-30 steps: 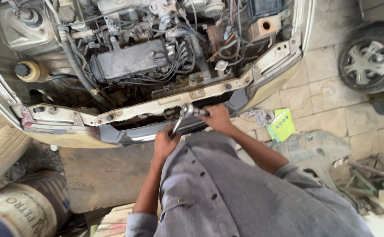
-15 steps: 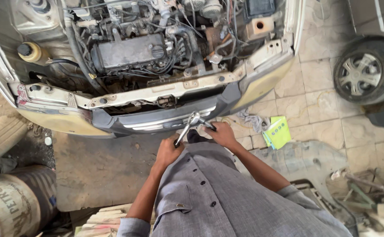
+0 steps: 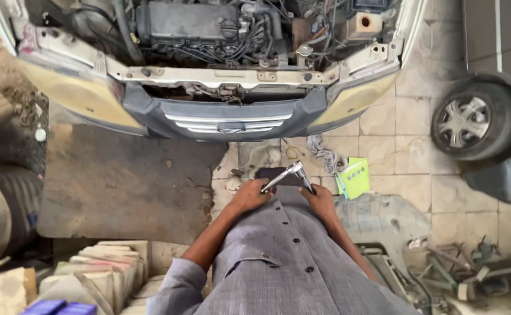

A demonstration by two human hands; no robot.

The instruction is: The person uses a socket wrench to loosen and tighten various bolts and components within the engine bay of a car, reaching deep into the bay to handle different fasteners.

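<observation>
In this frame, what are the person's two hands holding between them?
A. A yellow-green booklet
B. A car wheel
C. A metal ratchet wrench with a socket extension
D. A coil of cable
C. The left hand grips the handle of the metal ratchet wrench and the right hand holds its extension end, in front of the open-hooded car; the yellow-green booklet lies on the tiled floor beside them.

Soft even daylight, faint shadows, sharp centre, wide-angle edge distortion.
</observation>
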